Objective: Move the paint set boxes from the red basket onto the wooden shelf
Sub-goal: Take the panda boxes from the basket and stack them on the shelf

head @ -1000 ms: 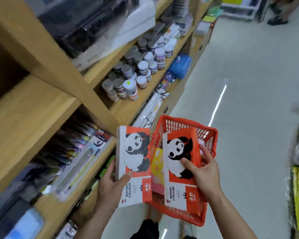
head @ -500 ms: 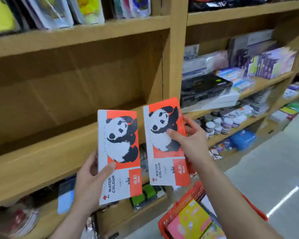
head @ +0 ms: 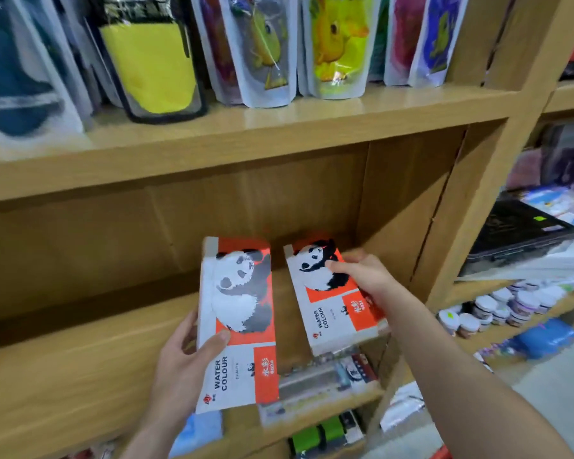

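Two red-and-white watercolour boxes with a panda print are in my hands. My left hand (head: 183,366) grips the left paint box (head: 237,323) by its lower left edge, in front of the wooden shelf (head: 80,366). My right hand (head: 362,276) holds the right paint box (head: 332,296) by its right side, its far end over the shelf board inside the empty bay. A sliver of the red basket (head: 443,453) shows at the bottom edge.
The upper shelf board (head: 279,127) carries hanging pouches (head: 332,44) just above the bay. An upright post (head: 487,180) bounds the bay on the right. Paint jars (head: 497,309) and a black case (head: 517,230) fill the neighbouring shelves. Packets lie on the shelf below.
Both boxes went from the basket up to the shelf. In the last half second both hands pushed forward, and the right box now reaches into the empty bay.
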